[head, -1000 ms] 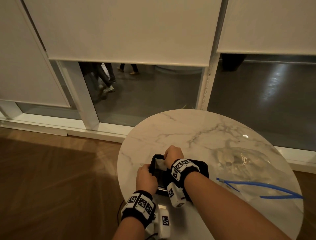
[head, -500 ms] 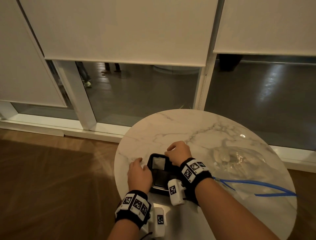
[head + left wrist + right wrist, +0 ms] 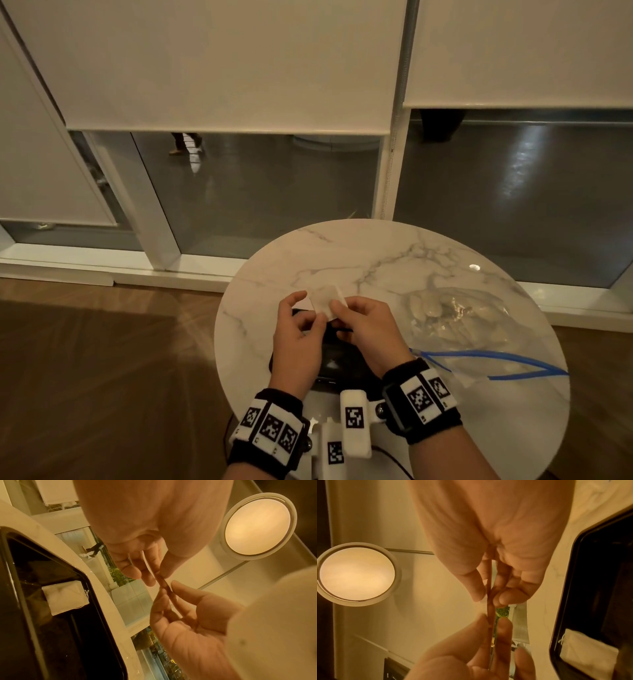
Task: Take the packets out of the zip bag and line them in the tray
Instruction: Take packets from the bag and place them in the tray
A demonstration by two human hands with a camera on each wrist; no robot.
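Note:
A small white packet [image 3: 325, 299] is pinched from both sides, by my left hand [image 3: 313, 308] and my right hand [image 3: 337, 313], just above the far end of the black tray [image 3: 330, 359]. The wrist views show it edge-on [image 3: 165, 586] [image 3: 488, 601] between thumbs and fingers. Another white packet [image 3: 65, 597] [image 3: 587, 647] lies flat inside the tray, near its rim [image 3: 102, 615]. The clear zip bag [image 3: 455, 315] lies on the table to the right, with its blue zip strip [image 3: 507, 359] open towards me and pale shapes showing through it.
All of this sits on a small round marble table [image 3: 342, 260], whose edge is close on every side. A window wall with half-lowered blinds stands behind it, and wooden floor lies to the left. A round ceiling lamp [image 3: 257, 530] glows overhead.
Both hands have lifted from the tray's edges and come together, and they now pinch a white packet between them. One packet stays lying in the tray.

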